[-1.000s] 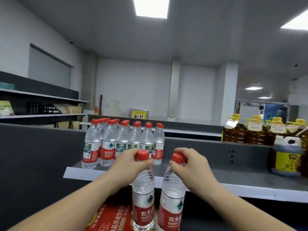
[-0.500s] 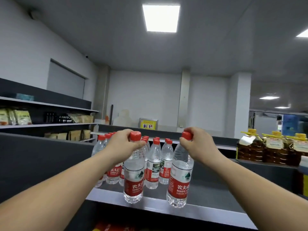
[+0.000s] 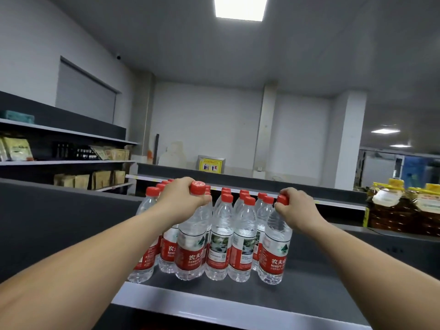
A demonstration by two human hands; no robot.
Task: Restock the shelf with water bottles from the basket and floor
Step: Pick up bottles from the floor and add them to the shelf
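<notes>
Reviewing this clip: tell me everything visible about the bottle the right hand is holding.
The bottle in the right hand is clear ribbed plastic, filled with water, with a red screw cap and a red-and-white label bearing a green mountain mark and "NONGFU". It stands about upright, its base on or just above the dark shelf; I cannot tell which. It sits at the right end of the front row of matching bottles. The right hand has its grip curled round the cap and neck.

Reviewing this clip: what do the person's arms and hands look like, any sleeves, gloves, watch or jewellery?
Both forearms are bare as far as the frame shows, with no sleeve edge in view. The left hand and the right hand wear no gloves. No watch, bracelet or ring shows on either wrist or on the visible fingers. No markings or tape are visible.
</notes>
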